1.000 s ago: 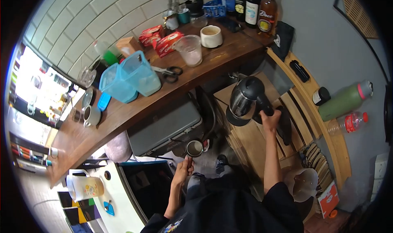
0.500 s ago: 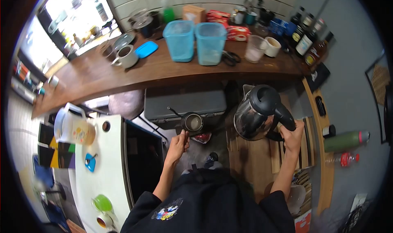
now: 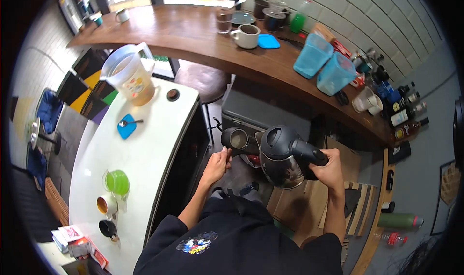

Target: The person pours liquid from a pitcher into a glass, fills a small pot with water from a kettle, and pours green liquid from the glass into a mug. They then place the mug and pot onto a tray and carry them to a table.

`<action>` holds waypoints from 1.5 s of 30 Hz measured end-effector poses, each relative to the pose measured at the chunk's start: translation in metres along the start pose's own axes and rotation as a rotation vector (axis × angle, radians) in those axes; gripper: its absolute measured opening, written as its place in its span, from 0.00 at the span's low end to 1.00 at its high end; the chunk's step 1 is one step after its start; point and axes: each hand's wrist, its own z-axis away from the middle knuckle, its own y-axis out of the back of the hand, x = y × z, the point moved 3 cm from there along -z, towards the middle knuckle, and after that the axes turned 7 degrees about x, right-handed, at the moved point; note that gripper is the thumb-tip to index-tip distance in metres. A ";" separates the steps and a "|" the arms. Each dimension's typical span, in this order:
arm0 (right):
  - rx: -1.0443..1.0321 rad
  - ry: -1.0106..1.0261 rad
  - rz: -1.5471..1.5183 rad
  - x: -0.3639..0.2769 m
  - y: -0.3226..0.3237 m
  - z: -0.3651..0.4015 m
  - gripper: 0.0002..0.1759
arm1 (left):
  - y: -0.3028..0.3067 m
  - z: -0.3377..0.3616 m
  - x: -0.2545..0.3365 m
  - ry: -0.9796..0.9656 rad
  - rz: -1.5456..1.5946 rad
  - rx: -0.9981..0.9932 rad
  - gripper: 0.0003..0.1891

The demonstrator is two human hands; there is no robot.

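The right hand [image 3: 332, 171] has its grip clenched round the black handle of a dark electric kettle [image 3: 282, 159], fingers wrapped right around. The kettle's body hangs in the air in front of the person's chest, above the floor. The left hand [image 3: 218, 164] has its grip closed on the thin handle of a small metal pot [image 3: 238, 139] and holds it up with the mouth open to the camera. Something pale shows inside, too small to tell what.

From the right grip the pot lies to the left and a little farther from the body. The kettle's long axis runs from the handle on the right, across the lid, to the spout side on the left, and that side faces the pot. Kettle and pot are just beside each other; whether they touch I cannot tell. The pot's handle runs from its rim back toward the person into the left grip, roughly square to the kettle's axis. The left hand is the one nearer the pot.

Further left, a white surface [image 3: 145, 154] carries a plastic pitcher [image 3: 130, 79], a blue coaster [image 3: 126, 127] with a spoon, and a green cup [image 3: 117, 182]. Beyond the hands a grey case [image 3: 261, 113] sits under a curved wooden surface [image 3: 193, 33], which bears two blue tubs [image 3: 312, 56], a white mug [image 3: 246, 35] and bottles [image 3: 403, 115] at its far right end
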 end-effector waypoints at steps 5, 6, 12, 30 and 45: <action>-0.103 0.064 0.092 -0.029 -0.041 -0.008 0.01 | 0.027 0.012 -0.019 -0.023 0.006 0.026 0.30; -0.122 0.072 0.095 -0.034 -0.048 -0.009 0.01 | 0.031 0.015 -0.022 -0.028 0.005 0.019 0.30; -0.200 0.117 0.193 -0.057 -0.080 -0.017 0.03 | 0.052 0.030 -0.026 -0.061 -0.066 0.100 0.31; -0.281 0.164 0.501 -0.102 -0.090 -0.030 0.12 | 0.070 0.037 -0.035 -0.059 -0.044 0.121 0.30; -0.294 0.150 0.599 -0.116 -0.066 -0.040 0.10 | 0.057 0.024 -0.037 -0.006 0.014 0.106 0.29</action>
